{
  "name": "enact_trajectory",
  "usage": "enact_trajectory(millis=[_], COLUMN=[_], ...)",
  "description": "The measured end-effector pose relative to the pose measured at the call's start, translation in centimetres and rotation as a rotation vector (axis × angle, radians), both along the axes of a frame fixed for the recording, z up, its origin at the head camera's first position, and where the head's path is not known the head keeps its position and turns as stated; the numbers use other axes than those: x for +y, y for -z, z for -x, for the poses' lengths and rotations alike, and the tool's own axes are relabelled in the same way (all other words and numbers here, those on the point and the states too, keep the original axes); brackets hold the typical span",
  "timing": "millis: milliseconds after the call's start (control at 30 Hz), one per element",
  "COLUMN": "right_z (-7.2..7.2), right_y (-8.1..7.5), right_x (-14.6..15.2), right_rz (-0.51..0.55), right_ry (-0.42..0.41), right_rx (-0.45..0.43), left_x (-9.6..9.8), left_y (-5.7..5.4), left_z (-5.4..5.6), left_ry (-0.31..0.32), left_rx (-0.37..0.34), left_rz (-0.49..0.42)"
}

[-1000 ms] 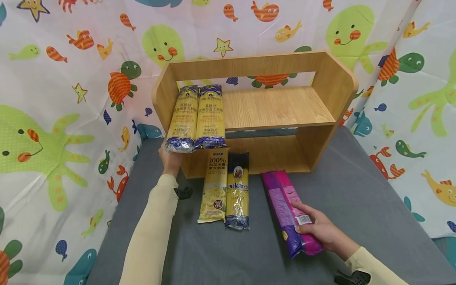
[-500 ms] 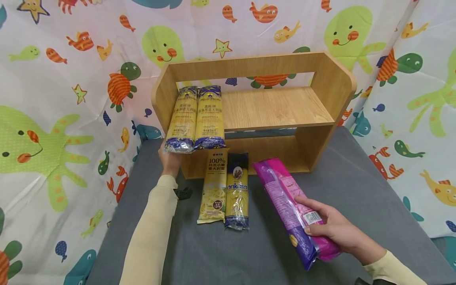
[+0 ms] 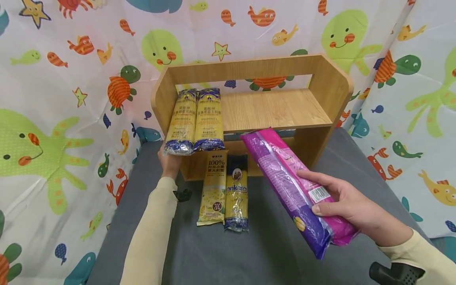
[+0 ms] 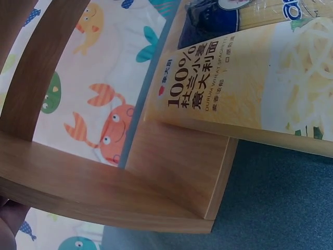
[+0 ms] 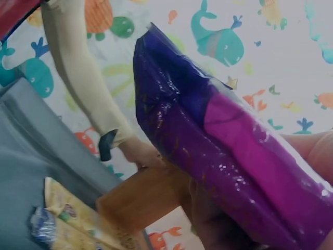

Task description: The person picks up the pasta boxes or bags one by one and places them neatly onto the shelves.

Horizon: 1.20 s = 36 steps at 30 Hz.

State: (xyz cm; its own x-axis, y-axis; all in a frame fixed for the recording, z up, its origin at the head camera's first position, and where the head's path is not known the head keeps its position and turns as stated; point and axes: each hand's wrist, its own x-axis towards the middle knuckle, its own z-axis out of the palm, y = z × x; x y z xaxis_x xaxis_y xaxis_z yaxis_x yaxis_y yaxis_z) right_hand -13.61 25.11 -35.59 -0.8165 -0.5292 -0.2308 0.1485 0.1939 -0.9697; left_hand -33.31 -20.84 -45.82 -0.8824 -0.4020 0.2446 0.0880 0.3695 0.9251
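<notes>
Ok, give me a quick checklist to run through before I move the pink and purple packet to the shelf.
1. Right grip secure on the pink and purple packet: ok, thumb over its near end.
2. Packet off the table: ok.
3. Space on the upper board: ok, bare wood right of the spaghetti packets.
4. Packet lined up with the shelf unit: not ok, it slants with its far end to the left.
5. Space below, right of the ankara packet: cannot tell, the held packet hides part of it.
6. Left grip steadying the shelf unit: cannot tell, its fingers are mostly hidden.
</notes>
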Motion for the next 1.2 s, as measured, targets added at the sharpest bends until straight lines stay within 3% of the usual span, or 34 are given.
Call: enact_trajectory(millis=[267, 567, 800, 1000, 1200], right_z=[3.0, 5.7, 8.4, 11.0, 13.7], right_y=[-2.5, -4.1, -4.2, -3.8, -4.5], right_x=[-2.0, -5.7, -9.0, -11.6, -13.8], right_rz=[-0.095, -0.088, -0.058, -0.044, -0.082], right_ry=[0.095, 0.182, 0.235, 0.273, 0.31], right_rx=[0.073, -0.016, -0.004, -0.052, -0.098], left_x=[0.3, 0.3, 0.1, 0.0, 0.1], left_y=[-0.1, -0.1, 0.1, 0.3, 0.3], left_z=[-0.5, -0.4, -0.6, -0.6, -0.4], left_ry=[0.017, 0.015, 0.027, 0.022, 0.03], left_rx=[0.007, 0.035, 0.059, 0.044, 0.053], left_rz=[-0.068, -0.037, -0.062, -0.046, -0.045])
